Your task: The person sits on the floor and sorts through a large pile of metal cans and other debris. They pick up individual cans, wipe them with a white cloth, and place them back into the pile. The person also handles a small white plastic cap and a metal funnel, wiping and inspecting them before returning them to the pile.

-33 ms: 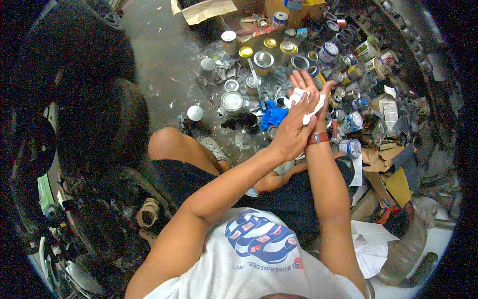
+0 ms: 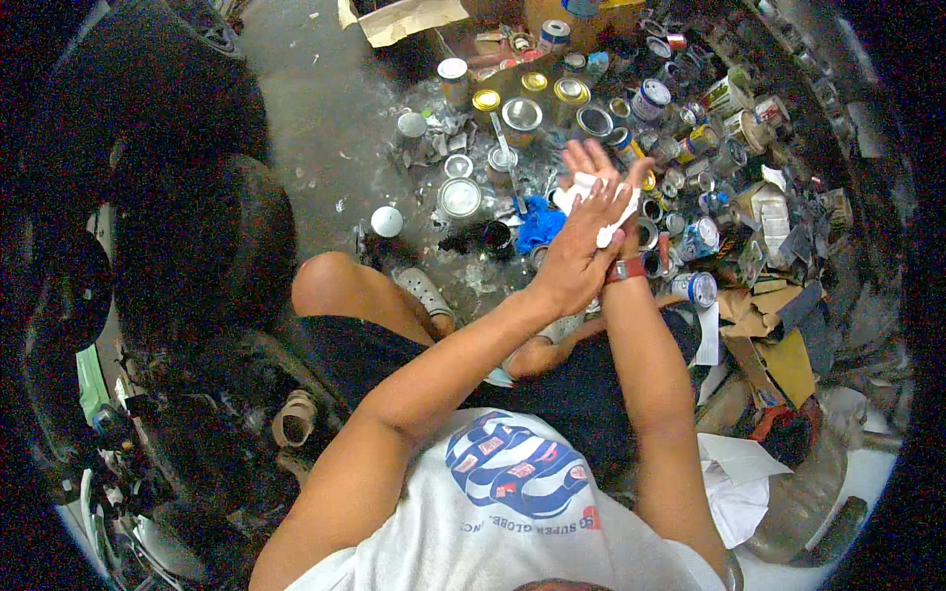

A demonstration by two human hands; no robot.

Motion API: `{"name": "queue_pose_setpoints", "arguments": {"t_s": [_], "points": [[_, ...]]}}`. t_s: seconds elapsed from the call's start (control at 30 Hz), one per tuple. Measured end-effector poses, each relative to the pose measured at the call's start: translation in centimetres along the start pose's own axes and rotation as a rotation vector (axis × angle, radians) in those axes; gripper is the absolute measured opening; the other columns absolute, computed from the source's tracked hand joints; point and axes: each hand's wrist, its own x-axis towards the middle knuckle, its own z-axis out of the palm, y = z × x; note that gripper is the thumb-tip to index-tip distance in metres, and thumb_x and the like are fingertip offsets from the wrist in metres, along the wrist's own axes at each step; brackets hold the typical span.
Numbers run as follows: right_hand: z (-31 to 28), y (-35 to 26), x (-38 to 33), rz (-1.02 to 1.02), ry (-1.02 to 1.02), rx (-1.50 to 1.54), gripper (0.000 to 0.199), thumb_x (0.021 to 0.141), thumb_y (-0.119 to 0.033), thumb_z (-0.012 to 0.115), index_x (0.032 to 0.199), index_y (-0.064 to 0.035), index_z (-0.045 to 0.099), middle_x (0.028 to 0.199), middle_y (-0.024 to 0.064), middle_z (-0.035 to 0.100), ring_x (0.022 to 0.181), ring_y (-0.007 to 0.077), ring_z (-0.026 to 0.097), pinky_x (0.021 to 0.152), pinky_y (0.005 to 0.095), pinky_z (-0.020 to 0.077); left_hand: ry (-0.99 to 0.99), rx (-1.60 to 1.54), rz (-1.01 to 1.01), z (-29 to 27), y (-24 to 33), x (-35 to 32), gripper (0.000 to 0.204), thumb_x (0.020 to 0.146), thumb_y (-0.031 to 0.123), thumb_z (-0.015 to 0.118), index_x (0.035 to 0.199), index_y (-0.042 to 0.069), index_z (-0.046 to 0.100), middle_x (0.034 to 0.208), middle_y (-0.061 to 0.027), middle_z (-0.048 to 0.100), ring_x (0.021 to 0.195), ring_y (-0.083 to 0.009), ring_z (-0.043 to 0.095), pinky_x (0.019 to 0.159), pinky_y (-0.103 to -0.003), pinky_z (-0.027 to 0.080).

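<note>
Where the arms begin: white papers (image 2: 741,492) lie beside the right elbow, and torn cardboard (image 2: 783,366) lies farther along that side.
Pressed palms: the left hand (image 2: 579,254) is flat with straight fingers; under it, the right hand (image 2: 588,161) has its palm upward and fingers spread.
White wad (image 2: 581,187): it is between both palms, partly covered; cloth or paper, I cannot tell.
Blue crumple (image 2: 539,226): just left of the hands.
Crowded cans (image 2: 698,144): they fill the floor to the right, leaving little space.
Gold lids (image 2: 533,83): beyond the fingers.
Cardboard box (image 2: 414,22): farthest.
</note>
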Motion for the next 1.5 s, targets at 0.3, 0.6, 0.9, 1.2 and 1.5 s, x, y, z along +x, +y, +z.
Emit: {"name": "queue_pose_setpoints", "arguments": {"t_s": [0.3,0.6,0.9,1.2,1.5], "points": [[-1.5,5.0,0.2,0.318,-0.269,0.299,0.112,0.093,-0.089,0.028,0.16,0.0004,0.032,0.167,0.0277,0.031,0.154,0.0415,0.032,0.125,0.0545,0.0298,-0.045,0.233,0.269,-2.3,-5.9,2.4,0.056,0.091,0.007,0.06,0.146,0.013,0.062,0.155,-0.0182,0.054,0.143,-0.0396,0.05,0.122,-0.052,0.034],[1.8,-1.0,0.3,0.135,-0.311,0.484,0.122,0.085,-0.094,0.035,0.159,0.0039,0.033,0.163,0.0283,0.038,0.151,0.0404,0.038,0.123,0.0529,0.0359,0.178,-0.28,-0.342,-8.6,-11.8,4.2,0.051,0.108,0.034,0.044,0.155,0.015,0.048,0.154,-0.0099,0.055,0.138,-0.029,0.055,0.115,-0.047,0.043],[0.8,5.2,1.5,0.099,-0.123,0.462,0.123,0.084,-0.095,0.035,0.163,-0.0012,0.026,0.165,0.0262,0.036,0.151,0.0389,0.038,0.126,0.0507,0.0299,0.551,-1.356,-0.599,-4.1,-10.8,3.9,0.058,0.115,0.051,0.026,0.155,0.012,0.042,0.155,-0.0099,0.053,0.142,-0.027,0.05,0.122,-0.044,0.038],[-1.6,4.6,2.9,-0.089,-0.017,0.226,0.123,0.084,-0.098,0.027,0.17,-0.0117,0.013,0.177,0.0104,0.016,0.161,0.0313,0.017,0.13,0.0461,0.0117,-0.054,0.19,-0.106,-1.9,-7.2,-1.2,0.057,0.111,0.024,0.047,0.164,0.006,0.036,0.172,-0.0203,0.026,0.161,-0.0369,0.022,0.13,-0.045,0.017],[1.5,1.4,0.3,0.009,-0.145,0.513,0.128,0.079,-0.101,0.035,0.17,-0.0142,0.009,0.178,0.0147,0.0,0.164,0.0302,-0.002,0.13,0.0486,-0.0007,0.031,0.278,-0.178,-6.6,-11.0,1.0,0.055,0.113,0.029,0.044,0.162,0.006,0.039,0.165,-0.0184,0.042,0.154,-0.0372,0.037,0.127,-0.044,0.028]]}}
